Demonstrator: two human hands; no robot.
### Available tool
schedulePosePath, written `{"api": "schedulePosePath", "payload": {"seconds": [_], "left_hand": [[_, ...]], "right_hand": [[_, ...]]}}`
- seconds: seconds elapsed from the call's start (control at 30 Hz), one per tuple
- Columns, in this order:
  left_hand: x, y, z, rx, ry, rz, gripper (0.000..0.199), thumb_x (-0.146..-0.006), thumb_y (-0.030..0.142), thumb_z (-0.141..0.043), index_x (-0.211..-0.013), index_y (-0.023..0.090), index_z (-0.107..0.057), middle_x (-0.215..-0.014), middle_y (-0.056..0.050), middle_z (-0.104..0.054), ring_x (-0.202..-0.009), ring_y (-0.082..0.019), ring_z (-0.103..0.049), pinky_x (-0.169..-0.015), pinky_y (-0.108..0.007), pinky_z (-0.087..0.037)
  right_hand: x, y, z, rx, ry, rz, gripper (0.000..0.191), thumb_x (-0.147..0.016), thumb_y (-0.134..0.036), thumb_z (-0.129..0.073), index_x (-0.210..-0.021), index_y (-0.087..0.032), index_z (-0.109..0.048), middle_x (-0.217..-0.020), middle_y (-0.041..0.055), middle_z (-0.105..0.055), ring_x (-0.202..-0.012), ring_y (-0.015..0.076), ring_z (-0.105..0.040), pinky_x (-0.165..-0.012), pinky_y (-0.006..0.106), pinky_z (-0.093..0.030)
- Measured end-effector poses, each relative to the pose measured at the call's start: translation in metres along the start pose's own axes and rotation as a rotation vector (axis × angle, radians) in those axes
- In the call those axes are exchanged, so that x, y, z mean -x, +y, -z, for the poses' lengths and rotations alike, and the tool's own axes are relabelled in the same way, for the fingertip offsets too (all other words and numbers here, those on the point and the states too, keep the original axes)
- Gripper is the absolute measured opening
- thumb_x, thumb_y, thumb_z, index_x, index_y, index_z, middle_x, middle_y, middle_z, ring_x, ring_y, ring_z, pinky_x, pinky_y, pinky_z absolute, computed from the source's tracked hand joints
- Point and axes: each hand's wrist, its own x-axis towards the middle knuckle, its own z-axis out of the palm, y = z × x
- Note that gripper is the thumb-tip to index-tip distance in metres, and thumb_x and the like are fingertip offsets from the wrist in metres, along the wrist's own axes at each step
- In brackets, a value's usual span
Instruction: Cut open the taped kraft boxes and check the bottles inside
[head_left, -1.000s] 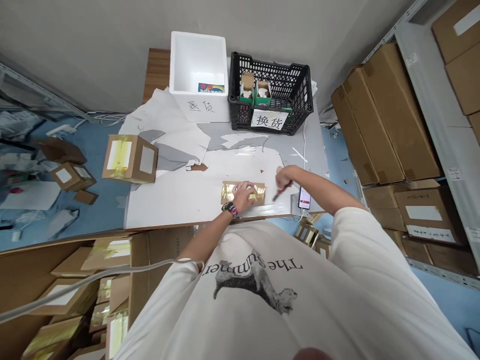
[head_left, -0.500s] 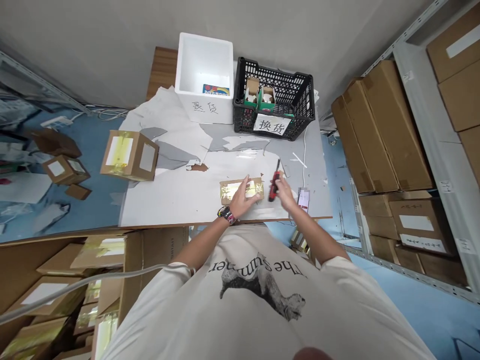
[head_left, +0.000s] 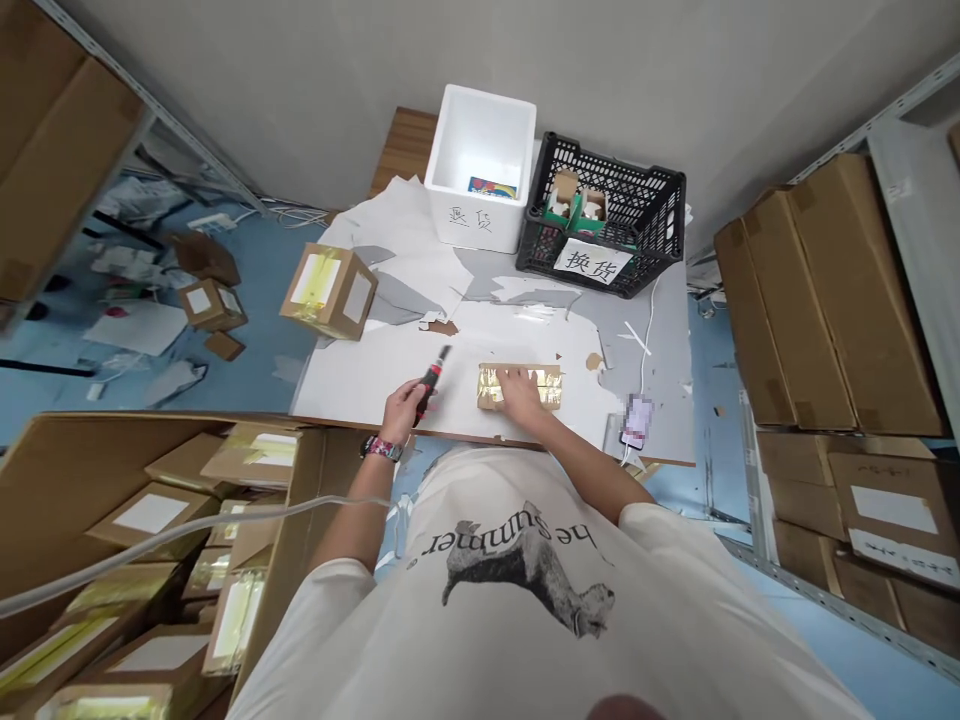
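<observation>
We look down past our own cream T-shirt [head_left: 525,590], its upside-down print reading "he Summer" above a dark animal figure, to the near edge of the tabletop [head_left: 450,433]. Our right hand [head_left: 519,390] lies flat and fairly open on a small cardboard box [head_left: 547,388] wrapped in shiny gold tape, pressing on it without gripping. The box sits directly in front of us, its long axis running sideways, roughly parallel to the tabletop's near edge. Our left hand [head_left: 403,410], with a patterned wristband [head_left: 384,450], is closed around a red-handled cutter [head_left: 430,385], its dark tip pointing away from us. This hand is just left of the box and apart from it, so the right hand is the nearer. To the right, a phone [head_left: 636,425] with a blurred screen lies on a white cable [head_left: 649,345]. Farther left sits a taped carton [head_left: 328,292]. Beyond, a white foam box [head_left: 469,215] is marked in Chinese 退货, "returns", and a black plastic crate [head_left: 600,215] carries a paper sign [head_left: 583,260] reading 换货, "exchange". Cardboard cartons [head_left: 832,300] fill the shelves on the right.
</observation>
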Motion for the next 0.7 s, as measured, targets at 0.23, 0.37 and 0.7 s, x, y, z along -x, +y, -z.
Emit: {"api": "schedulePosePath", "payload": {"seconds": [0.23,0.37,0.7], "left_hand": [[0.004,-0.001,0.004,-0.153,-0.269,-0.063,0.070,-0.073,0.066,-0.093,-0.123,0.018,-0.088,-0.106,-0.011,-0.087,-0.069,-0.019,-0.075,-0.056,-0.026,-0.054],[-0.007,0.003,0.001,-0.240,-0.402,-0.104,0.059,-0.072,0.063,-0.094,-0.116,0.023,-0.091,-0.105,-0.009,-0.087,-0.064,-0.018,-0.070,-0.057,-0.029,-0.056],[-0.063,0.026,0.017,-0.426,-0.633,-0.146,0.039,-0.068,0.049,-0.094,-0.100,0.027,-0.094,-0.068,0.000,-0.075,-0.050,-0.017,-0.061,-0.052,-0.029,-0.052]], "right_hand": [[-0.001,-0.004,0.000,-0.025,-0.089,-0.021,0.035,-0.097,-0.026,-0.086,-0.132,-0.024,-0.080,-0.153,0.0185,-0.061,-0.140,0.0424,-0.059,-0.130,0.076,-0.032],[0.006,0.002,0.001,-0.099,-0.051,0.004,0.032,-0.104,-0.028,-0.077,-0.136,-0.030,-0.082,-0.150,0.0141,-0.061,-0.132,0.0374,-0.064,-0.132,0.070,-0.034],[0.014,0.005,-0.008,-0.079,0.046,0.038,0.024,-0.107,-0.030,-0.069,-0.123,-0.022,-0.085,-0.159,0.0145,-0.063,-0.148,0.0347,-0.055,-0.126,0.045,-0.047]]}}
